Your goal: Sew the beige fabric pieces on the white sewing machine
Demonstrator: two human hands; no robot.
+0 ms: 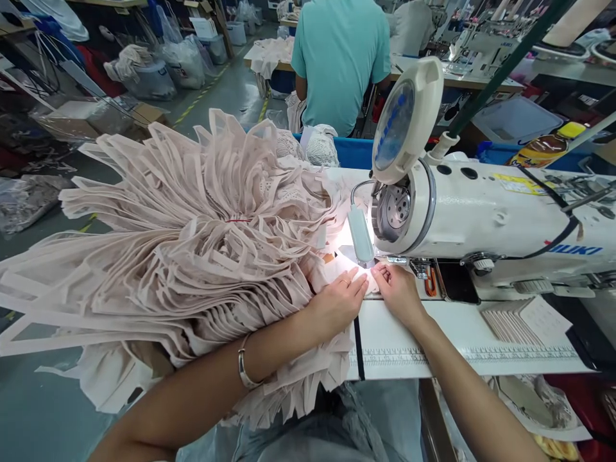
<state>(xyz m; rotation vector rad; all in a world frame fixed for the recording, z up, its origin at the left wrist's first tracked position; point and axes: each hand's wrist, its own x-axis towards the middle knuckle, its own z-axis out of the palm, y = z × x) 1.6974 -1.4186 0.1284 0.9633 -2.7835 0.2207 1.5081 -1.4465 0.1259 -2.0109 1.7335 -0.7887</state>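
Observation:
At the needle area of a white sewing machine, both hands are on a pale pink fabric piece. My left hand lies on the fabric with its fingers stretched toward the needle. My right hand pinches the fabric's edge just right of the left fingertips. A small lamp lights the spot brightly and hides part of the stitching area. A large heap of pale pink fabric pieces fills the left side, touching my left forearm.
A stack of folded cards lies on the table's right. Orange-handled snips and a dark phone-like object sit by the machine. A bottle stands behind it. A person in a teal shirt sits ahead.

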